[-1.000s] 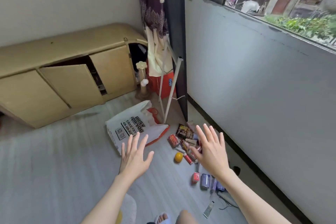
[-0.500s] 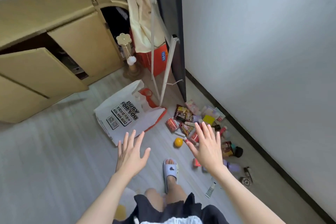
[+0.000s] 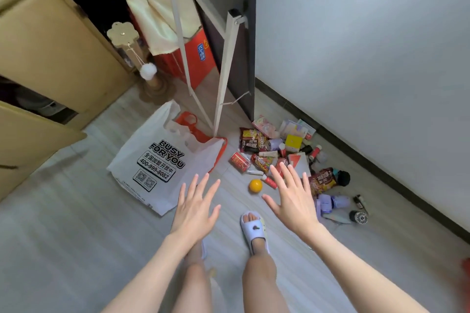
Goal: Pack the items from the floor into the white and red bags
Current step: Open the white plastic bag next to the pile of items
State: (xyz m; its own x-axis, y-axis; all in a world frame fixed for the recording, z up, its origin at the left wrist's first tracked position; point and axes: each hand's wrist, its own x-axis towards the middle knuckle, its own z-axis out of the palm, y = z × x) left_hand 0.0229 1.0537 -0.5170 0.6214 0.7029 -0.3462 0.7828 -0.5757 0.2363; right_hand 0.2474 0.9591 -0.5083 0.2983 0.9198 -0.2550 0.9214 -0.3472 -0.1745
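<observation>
A white plastic bag (image 3: 152,157) with black print lies flat on the floor, and a red bag (image 3: 195,129) sticks out from under its far edge. To the right, by the wall, lies a pile of several small items (image 3: 279,152): snack packets, cans, tubes and boxes. An orange ball (image 3: 255,185) rests apart from the pile. My left hand (image 3: 195,208) hovers with fingers spread just right of the white bag, holding nothing. Over the near edge of the pile, my right hand (image 3: 292,198) is also spread and empty.
A yellow cabinet (image 3: 50,40) with open doors stands at left. A white folding rack (image 3: 223,63) leans by a dark panel, with a red box (image 3: 195,61) and a cat toy post (image 3: 150,79) behind. The grey wall (image 3: 368,46) runs along the right. My slippered foot (image 3: 254,231) stands near the ball.
My view has tilted down and come closer to the floor. Both hands stay spread and empty, now lower over the bag and the pile. My legs and slipper have come into view.
</observation>
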